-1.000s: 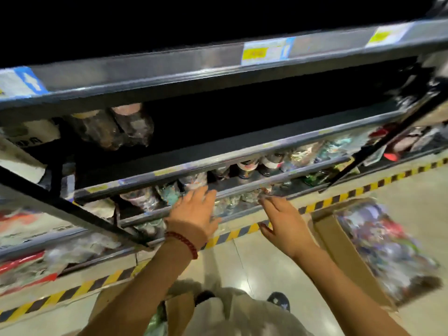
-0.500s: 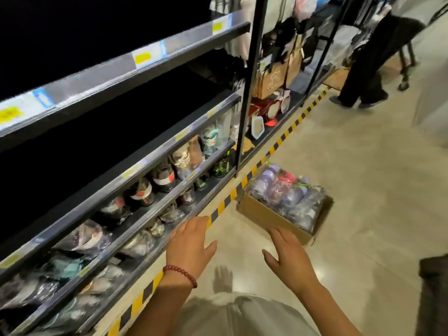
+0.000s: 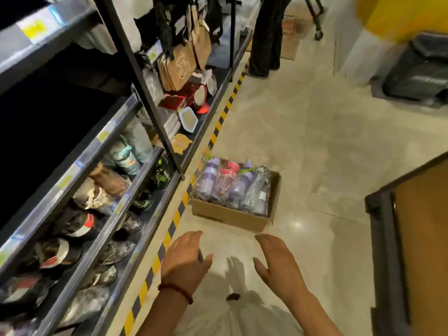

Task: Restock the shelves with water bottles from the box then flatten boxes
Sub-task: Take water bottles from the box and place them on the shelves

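— So where's the open brown cardboard box [image 3: 232,215] of plastic-wrapped water bottles [image 3: 232,186]?
— On the pale polished floor [image 3: 315,146], twelve o'clock of both hands, apart from them.
— And the hands?
— Left hand [image 3: 185,259] and right hand [image 3: 276,261] hover spread wide, holding nothing; black metal shelves [image 3: 116,229] at nine o'clock.

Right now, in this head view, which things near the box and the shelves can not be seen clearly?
- Box: the wrapped bottles hide its inside; any lower layer is unseen.
- Bottles on the low shelves: motion blur makes labels unreadable.
- Price tags: too blurred to read.
- Other person: cut off by the top edge.
- Left hand and right hand: palms face away.
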